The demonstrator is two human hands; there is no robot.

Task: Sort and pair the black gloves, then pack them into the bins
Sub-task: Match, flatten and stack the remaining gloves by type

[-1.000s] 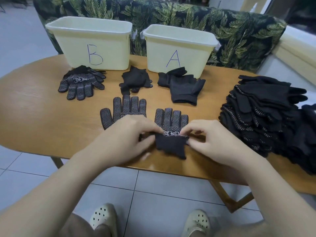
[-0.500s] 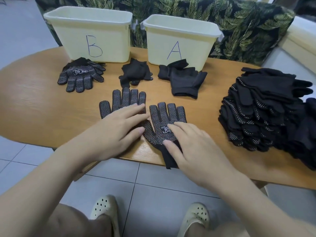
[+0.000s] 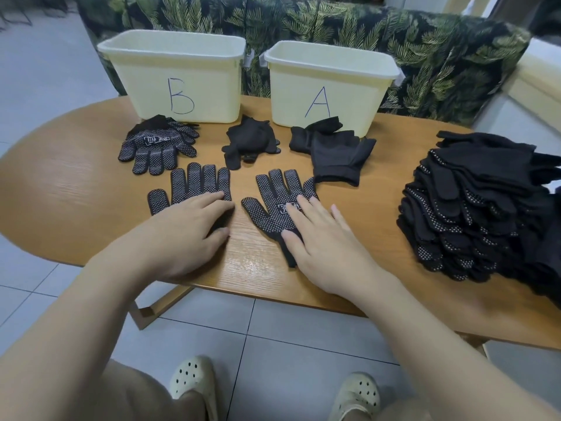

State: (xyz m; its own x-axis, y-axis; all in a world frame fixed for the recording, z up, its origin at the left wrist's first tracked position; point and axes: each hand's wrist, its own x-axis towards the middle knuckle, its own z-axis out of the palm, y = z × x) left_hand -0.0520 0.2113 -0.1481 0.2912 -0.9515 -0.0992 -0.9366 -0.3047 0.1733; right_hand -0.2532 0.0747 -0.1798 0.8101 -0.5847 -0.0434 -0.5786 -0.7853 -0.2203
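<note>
Two black gloves with white dots lie flat side by side near the table's front edge. My left hand [image 3: 185, 229] rests flat on the left dotted glove [image 3: 194, 183], covering its palm and cuff. My right hand [image 3: 328, 241] lies flat on the right dotted glove [image 3: 273, 205], fingers straight over its palm and cuff. Further back lie a stacked dotted pair [image 3: 159, 144], a crumpled plain black glove [image 3: 247, 141] and a plain black pair [image 3: 337, 150]. Cream bin B [image 3: 179, 77] and cream bin A [image 3: 331, 83] stand at the back.
A tall pile of several black gloves [image 3: 485, 202] fills the right side of the wooden table [image 3: 66, 196]. A leaf-patterned sofa [image 3: 440, 56] stands behind the bins. My feet in cream clogs are on the tiled floor under the table edge.
A second ago both hands pinched the right glove's cuff. Since then the glove has been spread out flat, and my hands have moved apart, one flat on each dotted glove.
</note>
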